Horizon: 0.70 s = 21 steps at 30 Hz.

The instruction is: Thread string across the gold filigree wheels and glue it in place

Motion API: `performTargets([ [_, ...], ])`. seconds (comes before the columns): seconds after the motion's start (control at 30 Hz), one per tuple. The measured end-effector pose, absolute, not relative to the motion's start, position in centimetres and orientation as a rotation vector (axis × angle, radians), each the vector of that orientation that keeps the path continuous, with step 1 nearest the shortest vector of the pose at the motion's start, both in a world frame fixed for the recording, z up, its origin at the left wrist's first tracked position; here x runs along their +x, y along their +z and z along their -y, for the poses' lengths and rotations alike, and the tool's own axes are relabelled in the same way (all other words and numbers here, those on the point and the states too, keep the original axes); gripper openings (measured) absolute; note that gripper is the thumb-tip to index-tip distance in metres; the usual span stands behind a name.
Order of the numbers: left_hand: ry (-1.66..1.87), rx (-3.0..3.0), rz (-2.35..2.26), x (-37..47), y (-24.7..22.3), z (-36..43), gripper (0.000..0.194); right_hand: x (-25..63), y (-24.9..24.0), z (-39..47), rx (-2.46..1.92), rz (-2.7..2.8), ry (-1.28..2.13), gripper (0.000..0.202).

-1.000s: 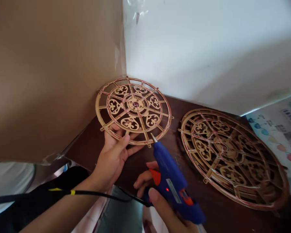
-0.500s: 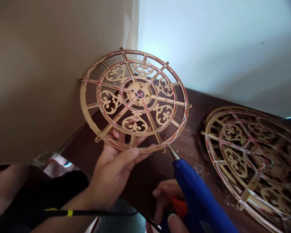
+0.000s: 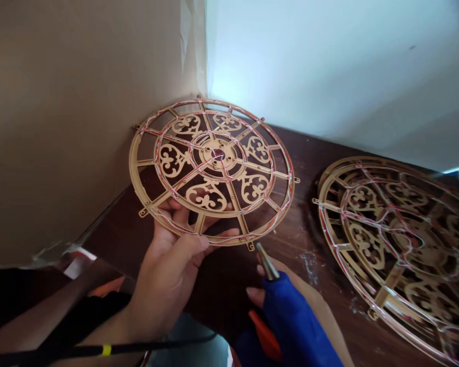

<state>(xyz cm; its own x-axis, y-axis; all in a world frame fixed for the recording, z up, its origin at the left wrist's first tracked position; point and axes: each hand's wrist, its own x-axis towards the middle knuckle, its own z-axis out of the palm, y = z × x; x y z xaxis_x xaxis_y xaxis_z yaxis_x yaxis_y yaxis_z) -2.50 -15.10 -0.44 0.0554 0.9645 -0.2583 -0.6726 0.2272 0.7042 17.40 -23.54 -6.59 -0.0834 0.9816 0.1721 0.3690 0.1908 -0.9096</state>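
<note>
The left hand [image 3: 172,270] pinches the near rim of the round openwork frame [image 3: 210,199], thumb on top, fingers beneath. Compared with the previous frame, the round openwork frame sits a little lower in view and lies flatter. Just right of that grip, the blue glue gun [image 3: 294,321] has its metal nozzle [image 3: 266,262] beside a rim tab, lower than before. The right hand [image 3: 309,290] now shows beyond the gun, which hides its grip; how its fingers close cannot be told. Farther right, similar wired frames [image 3: 371,229] lie stacked on the dark brown table [image 3: 290,239], marked with whitish smears. Left of the grip stands a brown panel [image 3: 69,127]; behind, a pale panel [image 3: 329,66].
</note>
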Motion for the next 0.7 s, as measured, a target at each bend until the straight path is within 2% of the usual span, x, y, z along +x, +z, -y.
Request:
performTargets([
  [0.07, 1.296, 0.455, -0.815, -2.5, -0.4, 15.1, 0.078, 16.1, -5.6, 24.0, -1.301, 1.722, 0.802, 0.063],
  [0.17, 1.258, 0.464, -0.808, -2.6, -0.3, 15.2, 0.081, 14.0, -5.0, 24.2, -1.353, 1.736, 0.726, 0.075],
  [0.4, 1.222, 0.465, -0.779, -2.6, -0.5, 15.3, 0.079, 13.3, -6.1, 23.5, -1.314, 1.887, 0.621, 0.066],
  [0.57, 1.233, 0.437, -0.758, -2.5, -0.5, 15.3, 0.083, 13.4, -6.4, 23.6, -1.333, 1.808, 0.683, 0.071],
  [0.7, 1.236, 0.43, -0.756, -2.3, -0.5, 15.1, 0.079, 12.8, -5.9, 24.2, -1.336, 1.773, 0.667, 0.073],
])
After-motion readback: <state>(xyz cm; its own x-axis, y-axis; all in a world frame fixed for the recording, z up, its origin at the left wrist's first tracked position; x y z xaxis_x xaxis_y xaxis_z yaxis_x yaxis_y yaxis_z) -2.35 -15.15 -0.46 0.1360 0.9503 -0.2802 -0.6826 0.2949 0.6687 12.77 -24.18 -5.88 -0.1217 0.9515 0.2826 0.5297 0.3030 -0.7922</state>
